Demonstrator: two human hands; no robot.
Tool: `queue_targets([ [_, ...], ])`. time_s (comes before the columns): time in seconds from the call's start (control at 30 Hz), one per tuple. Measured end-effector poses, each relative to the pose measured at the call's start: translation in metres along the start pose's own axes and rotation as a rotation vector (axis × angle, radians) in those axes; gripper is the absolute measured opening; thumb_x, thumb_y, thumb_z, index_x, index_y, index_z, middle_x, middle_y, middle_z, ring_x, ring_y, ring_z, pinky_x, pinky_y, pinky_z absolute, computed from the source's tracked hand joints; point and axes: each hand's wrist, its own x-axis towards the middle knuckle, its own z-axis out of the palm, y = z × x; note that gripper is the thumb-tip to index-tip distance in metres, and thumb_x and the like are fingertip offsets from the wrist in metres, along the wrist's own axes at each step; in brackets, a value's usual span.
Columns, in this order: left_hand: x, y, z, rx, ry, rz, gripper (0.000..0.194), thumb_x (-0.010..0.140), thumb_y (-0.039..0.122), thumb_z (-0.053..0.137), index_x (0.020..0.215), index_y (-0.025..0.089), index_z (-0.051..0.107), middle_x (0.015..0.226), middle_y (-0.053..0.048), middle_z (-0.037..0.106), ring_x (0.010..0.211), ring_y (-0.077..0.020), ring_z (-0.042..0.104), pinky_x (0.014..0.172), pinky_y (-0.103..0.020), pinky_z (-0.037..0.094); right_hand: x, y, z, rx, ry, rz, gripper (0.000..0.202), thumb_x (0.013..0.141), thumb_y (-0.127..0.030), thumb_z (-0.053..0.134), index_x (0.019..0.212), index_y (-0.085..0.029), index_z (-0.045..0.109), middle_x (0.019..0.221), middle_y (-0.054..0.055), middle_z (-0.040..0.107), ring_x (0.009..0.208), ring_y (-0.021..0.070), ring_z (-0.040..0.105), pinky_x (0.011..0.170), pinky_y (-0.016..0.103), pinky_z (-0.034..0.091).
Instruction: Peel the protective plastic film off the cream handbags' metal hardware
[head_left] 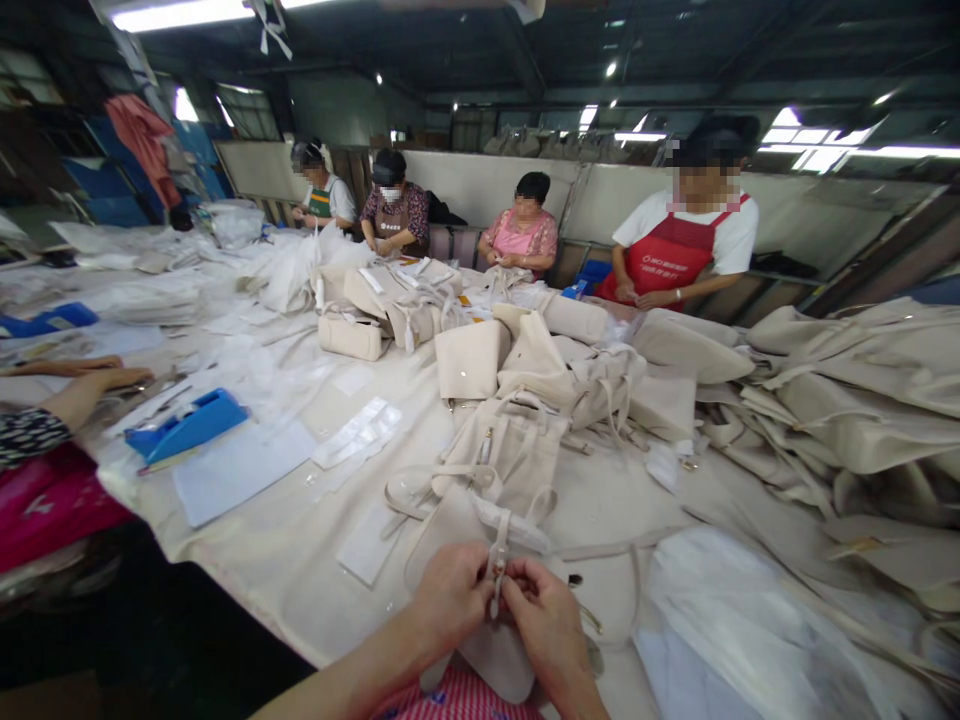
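A cream handbag lies at the table's near edge, partly over my lap. A narrow strap with a small metal fitting stands up from its top. My left hand pinches this strap from the left, just under the fitting. From the other side my right hand closes on the same strap, its thumb and fingers close to the metal. The exact spot between my fingertips is partly hidden. Just beyond lies another cream bag with looped handles, and a flat bag piece with a gold zip is to the right.
Piled cream bags fill the right side, with more bags mid-table. A blue tape dispenser and white sheets lie left. Clear plastic covers the near right. Several people work across the table; another person's hands are at left.
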Motion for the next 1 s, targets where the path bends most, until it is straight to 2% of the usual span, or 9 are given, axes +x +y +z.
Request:
queue_targets([
  [0.1, -0.002, -0.001, 0.003, -0.253, -0.097, -0.124, 0.010, 0.069, 0.017, 0.055, 0.077, 0.018, 0.061, 0.067, 0.000, 0.064, 0.054, -0.0128, 0.054, 0.051, -0.022, 0.037, 0.001, -0.001, -0.002, -0.038, 0.014, -0.014, 0.007, 0.066, -0.026, 0.064, 0.061, -0.022, 0.063, 0.050, -0.003, 0.062, 0.045, 0.0151, 0.055, 0.045, 0.025, 0.040],
  [0.23, -0.003, -0.004, 0.003, -0.591, -0.251, -0.343, 0.046, 0.056, 0.016, 0.065, 0.102, 0.017, 0.058, 0.063, 0.002, 0.067, 0.038, -0.0084, 0.047, 0.037, -0.018, 0.028, 0.002, 0.000, -0.002, 0.134, -0.060, 0.022, 0.015, 0.066, -0.035, 0.068, 0.065, -0.021, 0.063, 0.054, -0.002, 0.063, 0.048, 0.0152, 0.055, 0.046, 0.025, 0.041],
  [0.43, 0.001, -0.010, -0.010, -0.841, -0.291, -0.426, 0.032, 0.052, 0.015, 0.069, 0.080, 0.018, 0.054, 0.054, 0.001, 0.066, 0.030, -0.0035, 0.032, 0.033, -0.017, 0.017, 0.000, 0.006, -0.004, 0.164, -0.023, -0.013, 0.019, 0.069, -0.038, 0.070, 0.069, -0.020, 0.064, 0.057, -0.003, 0.060, 0.050, 0.0131, 0.052, 0.049, 0.023, 0.040],
  [0.53, 0.003, -0.012, -0.012, -0.946, -0.357, -0.496, 0.034, 0.052, 0.016, 0.071, 0.080, 0.018, 0.053, 0.057, 0.001, 0.066, 0.032, -0.0014, 0.028, 0.036, -0.018, 0.010, 0.001, 0.010, -0.008, 0.030, -0.002, -0.114, 0.015, 0.073, -0.034, 0.065, 0.075, -0.019, 0.066, 0.064, 0.000, 0.064, 0.055, 0.0140, 0.053, 0.053, 0.025, 0.042],
  [0.63, 0.004, -0.012, -0.013, -0.974, -0.316, -0.533, 0.034, 0.051, 0.016, 0.070, 0.080, 0.018, 0.052, 0.056, 0.001, 0.064, 0.034, -0.0009, 0.025, 0.039, -0.019, 0.007, 0.003, 0.012, -0.011, -0.139, 0.057, -0.209, 0.012, 0.072, -0.030, 0.062, 0.076, -0.020, 0.068, 0.068, 0.001, 0.066, 0.059, 0.0161, 0.055, 0.059, 0.027, 0.044],
  [0.7, 0.007, -0.011, -0.015, -0.973, -0.268, -0.523, 0.033, 0.050, 0.016, 0.068, 0.076, 0.019, 0.049, 0.054, 0.002, 0.062, 0.035, -0.0008, 0.022, 0.041, -0.020, 0.005, 0.003, 0.012, -0.012, -0.139, 0.066, -0.206, 0.012, 0.068, -0.031, 0.063, 0.073, -0.021, 0.067, 0.064, 0.000, 0.064, 0.059, 0.0165, 0.055, 0.058, 0.027, 0.045],
  [0.83, 0.012, -0.005, -0.019, -0.913, -0.158, -0.430, 0.022, 0.056, 0.018, 0.064, 0.073, 0.018, 0.051, 0.056, 0.003, 0.059, 0.038, -0.0016, 0.022, 0.042, -0.020, 0.010, 0.001, 0.012, -0.012, 0.124, -0.063, 0.013, 0.019, 0.064, -0.038, 0.068, 0.068, -0.020, 0.063, 0.061, -0.001, 0.061, 0.058, 0.0161, 0.055, 0.054, 0.027, 0.047],
  [0.9, 0.011, -0.001, -0.018, -0.716, -0.089, -0.291, 0.012, 0.063, 0.018, 0.059, 0.074, 0.017, 0.057, 0.056, 0.002, 0.057, 0.041, -0.0052, 0.033, 0.044, -0.020, 0.021, 0.001, 0.012, -0.010, 0.197, -0.105, 0.087, 0.020, 0.061, -0.037, 0.071, 0.067, -0.020, 0.062, 0.061, -0.001, 0.061, 0.058, 0.0158, 0.056, 0.055, 0.026, 0.049],
  [1.0, 0.005, 0.001, -0.013, -0.215, 0.041, 0.077, 0.012, 0.071, 0.014, 0.054, 0.078, 0.017, 0.063, 0.066, -0.001, 0.057, 0.061, -0.0132, 0.051, 0.058, -0.025, 0.035, 0.001, 0.014, -0.005, 0.257, -0.096, 0.074, 0.019, 0.064, -0.035, 0.071, 0.074, -0.020, 0.066, 0.063, -0.002, 0.063, 0.057, 0.0146, 0.055, 0.058, 0.026, 0.050],
])
